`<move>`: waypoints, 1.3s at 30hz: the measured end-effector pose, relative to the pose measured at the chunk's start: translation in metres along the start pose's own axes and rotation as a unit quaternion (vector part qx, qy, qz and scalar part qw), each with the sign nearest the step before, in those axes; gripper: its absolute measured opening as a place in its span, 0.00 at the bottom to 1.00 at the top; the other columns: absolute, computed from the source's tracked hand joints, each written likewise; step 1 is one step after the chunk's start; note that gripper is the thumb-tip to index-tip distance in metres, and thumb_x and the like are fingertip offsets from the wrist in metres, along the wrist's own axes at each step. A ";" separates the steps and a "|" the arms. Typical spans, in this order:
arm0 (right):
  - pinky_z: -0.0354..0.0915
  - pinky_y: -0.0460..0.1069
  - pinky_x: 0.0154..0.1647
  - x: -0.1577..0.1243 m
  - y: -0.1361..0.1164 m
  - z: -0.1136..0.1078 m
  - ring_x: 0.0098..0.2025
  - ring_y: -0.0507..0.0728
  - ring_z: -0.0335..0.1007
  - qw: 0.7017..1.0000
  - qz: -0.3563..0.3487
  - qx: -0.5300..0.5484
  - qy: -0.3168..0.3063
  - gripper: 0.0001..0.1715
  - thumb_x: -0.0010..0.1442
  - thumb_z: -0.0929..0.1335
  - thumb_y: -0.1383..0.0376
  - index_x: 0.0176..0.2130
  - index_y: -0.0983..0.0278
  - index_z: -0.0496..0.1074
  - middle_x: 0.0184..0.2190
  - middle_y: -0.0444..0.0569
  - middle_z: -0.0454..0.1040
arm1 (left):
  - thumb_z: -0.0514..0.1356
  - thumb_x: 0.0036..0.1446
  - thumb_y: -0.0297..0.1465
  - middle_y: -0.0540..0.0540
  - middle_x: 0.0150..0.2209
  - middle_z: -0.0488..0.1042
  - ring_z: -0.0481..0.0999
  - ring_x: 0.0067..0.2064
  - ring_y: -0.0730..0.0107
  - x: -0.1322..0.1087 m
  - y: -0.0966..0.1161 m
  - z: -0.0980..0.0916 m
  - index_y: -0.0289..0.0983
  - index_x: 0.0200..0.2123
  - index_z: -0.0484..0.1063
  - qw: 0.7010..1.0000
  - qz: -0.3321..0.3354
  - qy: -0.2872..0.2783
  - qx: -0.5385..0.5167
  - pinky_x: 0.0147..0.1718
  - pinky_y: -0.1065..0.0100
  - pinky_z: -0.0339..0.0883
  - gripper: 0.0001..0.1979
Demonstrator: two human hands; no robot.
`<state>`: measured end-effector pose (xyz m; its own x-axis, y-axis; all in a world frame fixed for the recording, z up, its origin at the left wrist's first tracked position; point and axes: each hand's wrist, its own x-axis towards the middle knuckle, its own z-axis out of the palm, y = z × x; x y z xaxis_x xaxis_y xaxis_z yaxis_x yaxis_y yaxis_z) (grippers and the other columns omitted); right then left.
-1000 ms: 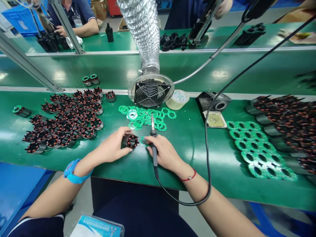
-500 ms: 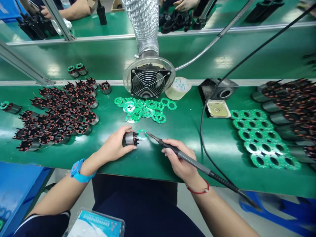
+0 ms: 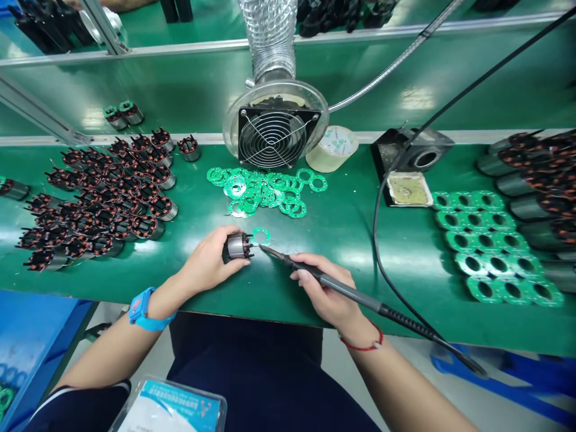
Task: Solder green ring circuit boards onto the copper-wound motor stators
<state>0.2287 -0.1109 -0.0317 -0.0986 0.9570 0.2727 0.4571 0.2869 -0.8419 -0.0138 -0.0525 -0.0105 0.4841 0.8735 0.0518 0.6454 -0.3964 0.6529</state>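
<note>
My left hand (image 3: 211, 258) is closed round a motor stator (image 3: 237, 246), a metal cylinder lying on its side with its dark pronged end facing right. In my right hand (image 3: 326, 291) is a soldering iron (image 3: 310, 271), gripped like a pen. Its tip points left, close to the stator's pronged end; whether it touches a lead there I cannot tell. Just behind the tip, a single green ring-shaped circuit board (image 3: 261, 231) lies on the bench. Farther back is a loose pile of green ring boards (image 3: 256, 191), below the fan.
Many stators (image 3: 96, 204) crowd the left, and more (image 3: 540, 198) lie at the far right beside rows of ring boards (image 3: 497, 243). A fume fan (image 3: 279, 139) hangs at centre, near a tape roll (image 3: 333, 149). The iron's stand (image 3: 409, 159) and cable (image 3: 377, 240) are right.
The soldering iron's tip has moved left and slightly down, from beside the single ring board to near the stator's end. The camera view has tilted down a little.
</note>
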 end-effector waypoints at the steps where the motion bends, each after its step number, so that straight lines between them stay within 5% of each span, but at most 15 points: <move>1: 0.72 0.49 0.31 0.000 0.000 0.000 0.26 0.53 0.75 1.000 0.002 0.003 0.000 0.09 0.61 0.65 0.64 0.42 0.61 0.71 0.30 0.46 0.78 | 0.63 0.53 0.32 0.42 0.49 0.70 0.72 0.52 0.58 0.000 0.000 0.000 0.39 0.52 0.58 1.000 0.000 0.000 0.001 0.50 0.56 0.67 0.25; 15: 0.72 0.47 0.28 0.001 -0.008 0.002 0.25 0.53 0.76 0.996 -0.061 -0.056 0.017 0.07 0.59 0.65 0.67 0.39 0.62 0.72 0.27 0.46 0.79 | 0.63 0.53 0.32 0.41 0.49 0.70 0.72 0.52 0.57 0.002 0.001 0.001 0.38 0.51 0.59 1.000 0.009 -0.005 0.016 0.50 0.56 0.68 0.24; 21: 0.70 0.46 0.22 -0.001 -0.010 0.005 0.20 0.52 0.74 0.997 -0.011 -0.076 0.027 0.07 0.60 0.65 0.65 0.39 0.62 0.72 0.23 0.43 0.78 | 0.63 0.53 0.34 0.41 0.49 0.71 0.72 0.51 0.57 0.002 0.002 0.002 0.39 0.51 0.59 1.000 0.017 -0.004 0.016 0.49 0.56 0.68 0.24; 29: 0.71 0.48 0.23 0.001 -0.016 0.007 0.21 0.53 0.73 0.974 -0.194 -0.114 -0.001 0.14 0.57 0.65 0.72 0.43 0.62 0.71 0.29 0.48 0.80 | 0.63 0.53 0.33 0.41 0.48 0.71 0.72 0.50 0.57 0.003 0.002 0.002 0.39 0.51 0.60 1.000 0.021 -0.005 0.016 0.49 0.56 0.68 0.23; 35: 0.72 0.46 0.27 -0.003 -0.019 0.008 0.25 0.52 0.76 0.994 -0.067 -0.086 0.025 0.09 0.59 0.65 0.70 0.41 0.62 0.71 0.30 0.47 0.80 | 0.63 0.53 0.34 0.41 0.49 0.71 0.72 0.51 0.57 0.003 0.002 0.002 0.39 0.51 0.59 0.999 0.029 -0.003 0.020 0.49 0.56 0.68 0.23; 39: 0.70 0.48 0.25 -0.004 -0.018 0.010 0.23 0.53 0.73 0.977 -0.170 -0.127 -0.008 0.13 0.57 0.65 0.72 0.43 0.63 0.71 0.27 0.48 0.78 | 0.63 0.53 0.33 0.41 0.48 0.71 0.72 0.50 0.57 0.004 0.003 0.002 0.38 0.50 0.59 0.999 0.032 -0.005 0.017 0.48 0.56 0.68 0.23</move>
<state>0.2114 -0.1193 -0.0223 -0.2969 0.8089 0.5075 0.5997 0.5716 -0.5601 -0.0092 -0.0508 -0.0096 0.5307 0.8434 0.0843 0.6332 -0.4607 0.6219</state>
